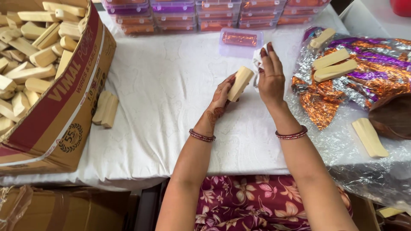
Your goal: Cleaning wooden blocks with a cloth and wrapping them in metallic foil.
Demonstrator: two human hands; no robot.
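Head view, looking down on a white cloth-covered surface (171, 94). Left hand (220, 96) grips a pale wooden wedge-shaped block (240, 82); fingers closed round its lower end, long axis tilted up and to the right, toward the other hand. Right hand (270, 79) just beside the block's upper end, fingers curled shut on a small white cloth (257, 60). Whether cloth touches block is hard to tell from this angle. Both hands about equally near the block; only the left holds it.

Places taken from the block:
- Far left: large brown cardboard box with red band and dark round emblem (64, 115), open, heaped with like blocks.
- Left, beside the box: two loose pale blocks (105, 109) lying side by side on the surface.
- Just above: clear small plastic case holding orange foil (240, 40).
- Further above, along the far edge: row of stacked clear lidded cases with orange and purple contents (201, 15).
- Right: crumpled orange, purple and silver foil sheets (364, 72) with several blocks on top.
- Lower right: single pale block (369, 137) on clear plastic film.
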